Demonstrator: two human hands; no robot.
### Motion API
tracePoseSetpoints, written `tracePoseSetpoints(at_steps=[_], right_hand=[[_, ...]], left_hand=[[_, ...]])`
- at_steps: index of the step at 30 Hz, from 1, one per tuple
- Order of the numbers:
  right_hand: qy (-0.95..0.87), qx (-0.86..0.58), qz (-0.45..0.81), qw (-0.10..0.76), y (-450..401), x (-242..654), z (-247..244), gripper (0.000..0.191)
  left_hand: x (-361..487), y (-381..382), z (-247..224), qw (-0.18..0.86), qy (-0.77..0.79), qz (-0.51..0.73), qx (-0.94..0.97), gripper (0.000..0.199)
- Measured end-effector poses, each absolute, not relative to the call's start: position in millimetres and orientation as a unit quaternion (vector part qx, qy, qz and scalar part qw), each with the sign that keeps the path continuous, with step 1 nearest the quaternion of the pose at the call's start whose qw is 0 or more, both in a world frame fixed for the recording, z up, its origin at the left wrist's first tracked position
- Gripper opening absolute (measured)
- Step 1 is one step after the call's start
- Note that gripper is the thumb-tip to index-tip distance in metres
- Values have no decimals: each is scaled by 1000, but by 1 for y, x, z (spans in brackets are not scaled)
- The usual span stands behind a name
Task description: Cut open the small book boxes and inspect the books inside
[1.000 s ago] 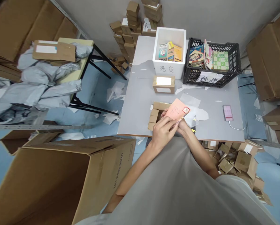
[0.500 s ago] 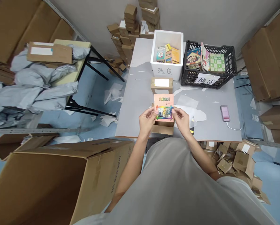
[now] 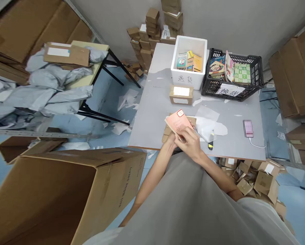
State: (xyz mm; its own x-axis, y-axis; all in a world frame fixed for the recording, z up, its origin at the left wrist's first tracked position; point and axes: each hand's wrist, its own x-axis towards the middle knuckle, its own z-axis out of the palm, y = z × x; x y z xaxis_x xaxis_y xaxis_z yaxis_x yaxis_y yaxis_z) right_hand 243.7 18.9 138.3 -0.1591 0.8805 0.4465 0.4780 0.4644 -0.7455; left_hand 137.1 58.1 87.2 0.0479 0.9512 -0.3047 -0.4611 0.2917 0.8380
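Observation:
A small pink book (image 3: 178, 120) is tilted between my hands above the front of the grey table (image 3: 152, 112). My left hand (image 3: 170, 141) grips it from underneath, its fingers mostly hidden. Over the lower edge of the book lies my right hand (image 3: 189, 141), fingers closed against it. Beneath the book an opened cardboard box (image 3: 165, 134) shows in part. To the right of my hands lie a utility knife (image 3: 211, 143) with a black and yellow handle and a clear plastic sheet (image 3: 206, 119).
Behind are a taped cardboard box (image 3: 181, 94), a white foam bin (image 3: 189, 76) and a black crate (image 3: 231, 88), both holding books. A phone (image 3: 248, 129) with a cable lies right. A large open carton (image 3: 116, 190) stands left; flattened boxes (image 3: 262, 183) cover the floor at right.
The pink book has been turned over and tilted, from its picture cover to a plainer side. My hands have come closer together, the right now over its lower edge. The view has shifted slightly.

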Motion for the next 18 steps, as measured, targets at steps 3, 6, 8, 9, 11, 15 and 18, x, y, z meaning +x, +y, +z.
tracePoseSetpoints(at_steps=[3,6,8,9,11,15,18], right_hand=[[-691,-474,237,491,25,256,148,15],[-644,-520,240,507,38,275,152,17],[-621,-546,248,504,48,286,147,20],[-615,-552,259,500,52,291,142,23],[-608,-554,290,489,60,298,131,27],[-601,-525,345,495,65,303,117,27],[-604,-489,358,518,63,305,118,21]], left_hand=[[122,56,90,747,407,492,186,40],[102,56,90,730,431,505,162,48],[92,55,90,707,450,520,166,52],[89,56,90,691,460,529,177,54],[84,56,93,654,478,544,218,55],[77,57,105,570,496,558,342,49],[72,57,117,504,479,572,434,42]])
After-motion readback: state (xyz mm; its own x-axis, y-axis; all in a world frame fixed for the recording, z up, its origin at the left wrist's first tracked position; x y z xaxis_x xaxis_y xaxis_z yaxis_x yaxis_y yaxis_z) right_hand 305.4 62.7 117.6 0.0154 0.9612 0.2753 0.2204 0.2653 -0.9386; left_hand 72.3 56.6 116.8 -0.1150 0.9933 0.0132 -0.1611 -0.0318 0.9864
